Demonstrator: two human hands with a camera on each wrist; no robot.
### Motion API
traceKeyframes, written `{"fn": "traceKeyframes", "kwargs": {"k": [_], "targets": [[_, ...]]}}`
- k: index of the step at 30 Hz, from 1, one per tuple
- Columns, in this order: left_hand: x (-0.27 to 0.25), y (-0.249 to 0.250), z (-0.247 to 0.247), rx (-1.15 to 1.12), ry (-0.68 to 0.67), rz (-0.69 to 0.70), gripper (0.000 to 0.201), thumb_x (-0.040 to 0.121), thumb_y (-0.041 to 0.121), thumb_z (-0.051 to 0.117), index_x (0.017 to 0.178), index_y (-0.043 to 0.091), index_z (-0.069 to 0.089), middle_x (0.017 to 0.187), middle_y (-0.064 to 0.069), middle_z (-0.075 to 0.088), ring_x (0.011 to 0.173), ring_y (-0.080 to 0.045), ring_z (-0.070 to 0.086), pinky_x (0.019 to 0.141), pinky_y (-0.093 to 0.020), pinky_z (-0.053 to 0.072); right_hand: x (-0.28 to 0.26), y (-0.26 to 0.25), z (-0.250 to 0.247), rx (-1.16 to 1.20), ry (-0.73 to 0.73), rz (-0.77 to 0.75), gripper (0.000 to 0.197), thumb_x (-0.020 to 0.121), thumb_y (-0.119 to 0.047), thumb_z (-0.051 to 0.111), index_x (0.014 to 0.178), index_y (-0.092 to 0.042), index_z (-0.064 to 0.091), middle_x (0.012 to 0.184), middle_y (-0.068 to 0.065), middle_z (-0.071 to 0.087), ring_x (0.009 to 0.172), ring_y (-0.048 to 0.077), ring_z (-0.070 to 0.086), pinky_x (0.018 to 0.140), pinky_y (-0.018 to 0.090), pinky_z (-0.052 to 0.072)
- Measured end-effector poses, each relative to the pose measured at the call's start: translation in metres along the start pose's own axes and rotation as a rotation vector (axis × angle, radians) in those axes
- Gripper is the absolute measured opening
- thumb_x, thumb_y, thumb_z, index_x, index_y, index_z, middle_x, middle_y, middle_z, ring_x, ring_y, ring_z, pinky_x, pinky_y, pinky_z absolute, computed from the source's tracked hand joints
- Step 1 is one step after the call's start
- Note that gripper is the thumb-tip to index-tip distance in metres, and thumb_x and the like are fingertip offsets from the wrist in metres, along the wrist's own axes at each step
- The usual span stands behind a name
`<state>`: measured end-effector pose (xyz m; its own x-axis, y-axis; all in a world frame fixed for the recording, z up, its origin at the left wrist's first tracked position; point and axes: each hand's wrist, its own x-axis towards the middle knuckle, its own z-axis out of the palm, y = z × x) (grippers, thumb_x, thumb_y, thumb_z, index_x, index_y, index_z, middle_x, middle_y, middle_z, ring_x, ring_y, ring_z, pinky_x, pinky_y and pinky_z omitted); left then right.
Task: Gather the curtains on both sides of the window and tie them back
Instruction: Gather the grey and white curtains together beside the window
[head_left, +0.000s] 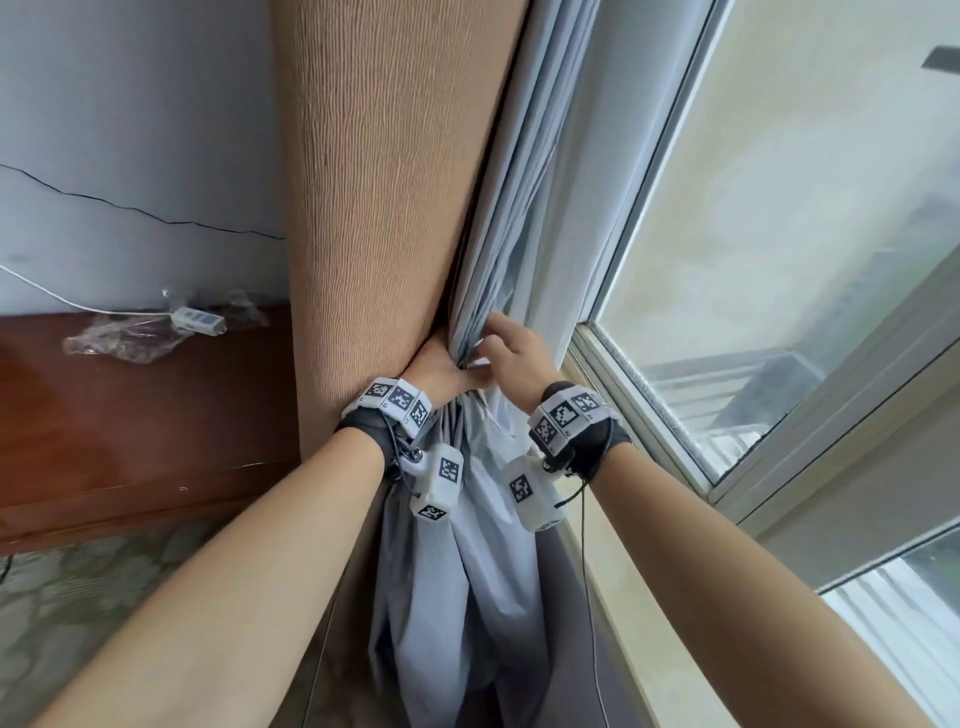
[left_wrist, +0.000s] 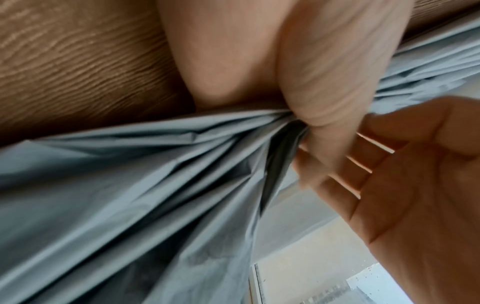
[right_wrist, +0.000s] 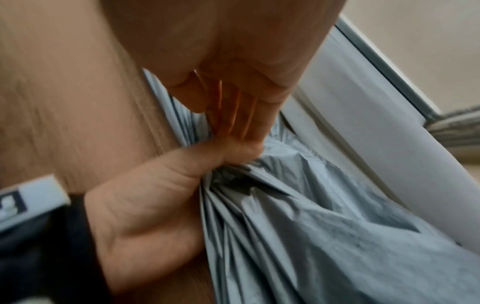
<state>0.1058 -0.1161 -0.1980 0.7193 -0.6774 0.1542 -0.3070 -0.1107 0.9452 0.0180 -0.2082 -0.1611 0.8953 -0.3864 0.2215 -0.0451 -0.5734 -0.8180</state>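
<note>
We see a curtain with a ribbed tan face (head_left: 363, 208) and a smooth pale grey-blue lining (head_left: 467, 571) hanging at the left side of a white-framed window (head_left: 649, 249), its folds drawn together into a waist between our two hands. Our left hand (head_left: 441, 371) is clenched around that bunch, the thumb (left_wrist: 330, 86) pressing the grey pleats against the curled fingers. Our right hand (head_left: 511, 345) lies just beside it, fingers (right_wrist: 246, 115) straight and loosely together, their tips touching the gathered folds without closing on them. Below the grip the lining fans out beside the cream window sill (head_left: 649, 597). To the left a dark red-brown wooden cabinet (head_left: 130, 426) carries crumpled clear plastic (head_left: 119, 338) on its top.
</note>
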Motion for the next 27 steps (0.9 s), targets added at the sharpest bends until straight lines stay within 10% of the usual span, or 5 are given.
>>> {"fn": "traceKeyframes", "kwargs": {"k": [11, 14, 17, 22, 27], "targets": [[-0.003, 0.005, -0.027, 0.118, 0.102, -0.257, 0.018, 0.077, 0.000, 0.059, 0.093, 0.005, 0.066, 0.086, -0.010, 0.064, 0.078, -0.023, 0.057, 0.068, -0.023, 0.043, 0.027, 0.049, -0.006, 0.413, 0.015, 0.431, 0.033, 0.085, -0.002, 0.056, 0.118, -0.007, 0.057, 0.101, 0.000, 0.060, 0.090, 0.013, 0.058, 0.091, 0.038, 0.046], [-0.006, 0.008, -0.032, 0.146, 0.063, -0.297, 0.018, 0.074, -0.002, 0.059, 0.089, 0.005, 0.066, 0.093, -0.013, 0.067, 0.085, -0.026, 0.060, 0.075, -0.026, 0.047, 0.033, 0.050, -0.004, 0.684, -0.066, 0.500, 0.013, 0.085, -0.007, 0.055, 0.094, -0.016, 0.058, 0.102, -0.002, 0.057, 0.104, 0.012, 0.054, 0.096, 0.038, 0.040], [-0.007, 0.009, -0.036, 0.129, 0.070, -0.324, 0.033, 0.071, -0.004, 0.058, 0.102, 0.002, 0.070, 0.107, -0.014, 0.070, 0.100, -0.029, 0.063, 0.091, -0.035, 0.051, 0.041, 0.053, 0.003, 0.585, -0.021, 0.541, 0.033, 0.079, -0.022, 0.069, 0.108, -0.013, 0.057, 0.106, 0.007, 0.059, 0.100, 0.021, 0.058, 0.079, 0.034, 0.051], [-0.008, 0.010, -0.039, 0.136, 0.130, -0.361, 0.032, 0.072, -0.002, 0.060, 0.102, 0.002, 0.069, 0.106, -0.016, 0.070, 0.099, -0.030, 0.063, 0.087, -0.034, 0.050, 0.036, 0.048, 0.004, 0.170, 0.275, 0.206, 0.020, 0.083, -0.024, 0.069, 0.074, -0.013, 0.056, 0.061, -0.002, 0.050, 0.053, 0.011, 0.045, 0.054, 0.026, 0.041], [-0.011, 0.014, -0.037, 0.133, 0.133, -0.390, 0.040, 0.068, 0.002, 0.060, 0.107, 0.004, 0.068, 0.107, -0.015, 0.069, 0.100, -0.030, 0.063, 0.090, -0.035, 0.051, 0.042, 0.039, 0.003, 0.266, 0.180, 0.194, 0.028, 0.096, -0.019, 0.053, 0.122, -0.013, 0.061, 0.075, 0.005, 0.064, 0.049, 0.005, 0.054, 0.049, 0.020, 0.045]]}}
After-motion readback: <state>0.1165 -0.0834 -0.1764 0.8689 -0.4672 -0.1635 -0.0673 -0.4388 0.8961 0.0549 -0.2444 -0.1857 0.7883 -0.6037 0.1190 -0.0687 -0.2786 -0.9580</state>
